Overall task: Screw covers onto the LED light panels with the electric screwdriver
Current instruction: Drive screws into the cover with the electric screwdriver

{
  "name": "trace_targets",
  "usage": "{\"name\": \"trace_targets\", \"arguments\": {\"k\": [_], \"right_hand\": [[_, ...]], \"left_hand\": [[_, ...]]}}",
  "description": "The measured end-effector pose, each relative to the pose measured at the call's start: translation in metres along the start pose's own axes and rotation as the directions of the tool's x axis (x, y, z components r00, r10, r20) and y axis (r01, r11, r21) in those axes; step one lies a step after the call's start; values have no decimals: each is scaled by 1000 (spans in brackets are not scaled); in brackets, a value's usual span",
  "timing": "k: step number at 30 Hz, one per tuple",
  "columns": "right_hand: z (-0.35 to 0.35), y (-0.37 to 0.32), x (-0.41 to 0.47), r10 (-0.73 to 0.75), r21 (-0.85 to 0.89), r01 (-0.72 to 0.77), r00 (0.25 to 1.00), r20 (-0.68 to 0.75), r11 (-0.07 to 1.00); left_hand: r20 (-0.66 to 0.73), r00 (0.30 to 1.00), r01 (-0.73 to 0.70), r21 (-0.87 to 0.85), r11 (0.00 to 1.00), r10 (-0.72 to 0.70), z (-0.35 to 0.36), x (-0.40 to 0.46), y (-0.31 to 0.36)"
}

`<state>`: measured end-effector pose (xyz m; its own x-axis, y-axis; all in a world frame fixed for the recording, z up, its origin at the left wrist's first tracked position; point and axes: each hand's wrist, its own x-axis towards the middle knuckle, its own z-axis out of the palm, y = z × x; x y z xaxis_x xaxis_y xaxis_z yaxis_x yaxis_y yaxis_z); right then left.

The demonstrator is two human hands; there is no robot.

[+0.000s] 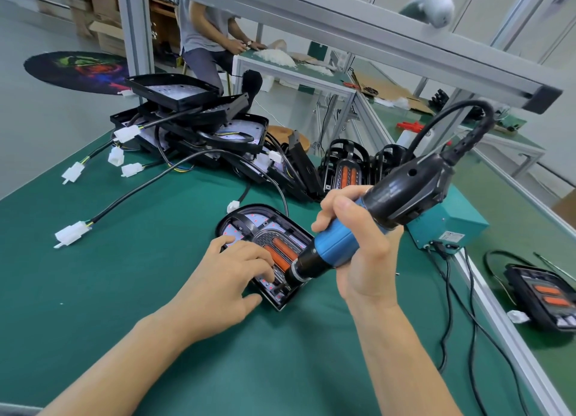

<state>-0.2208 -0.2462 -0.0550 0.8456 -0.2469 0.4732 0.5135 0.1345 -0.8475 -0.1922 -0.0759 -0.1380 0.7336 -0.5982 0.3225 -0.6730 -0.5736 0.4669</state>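
Two hands work at the near edge of our green mat (124,291). Our left hand (224,278) lies on the panel (249,225), fingers spread and bent at the tips, pressing the cover (282,244) near its close corner; the thumb rests on the mat just beside the panel's edge. Our right hand (358,253) grips the screwdriver (367,222), fingers curled tight round its blue barrel, the tool tilted with its tip down at that same corner, beside our left fingertips. The panel lies flat at mid-mat, orange strips showing through the cover.

Right of it: a teal box (452,225), cables trailing from it over the table edge. On the lower bench to the right lies one more panel (542,297) with orange strips.

Farther back: one pile of black panels (193,116) with white plugs (73,233) on black leads, and two covers standing on edge (346,163).

Farthest: a seated person (205,41) at another bench.
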Motion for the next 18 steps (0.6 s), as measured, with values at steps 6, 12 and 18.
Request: {"name": "trace_targets", "arguments": {"k": [6,12,18], "right_hand": [[1,-2,-1,6,31,-7,1000,16,999],[-10,-10,-4,3,180,13,996,-92,984],[-38,-37,2,8,261,73,954,-299,963]], "left_hand": [[-11,1000,-5,-3,1000,5,0,0,0],[-34,999,-22,-83,996,19,0,-2,-2],[-57,998,-24,-117,993,17,-1,-1,2]]}}
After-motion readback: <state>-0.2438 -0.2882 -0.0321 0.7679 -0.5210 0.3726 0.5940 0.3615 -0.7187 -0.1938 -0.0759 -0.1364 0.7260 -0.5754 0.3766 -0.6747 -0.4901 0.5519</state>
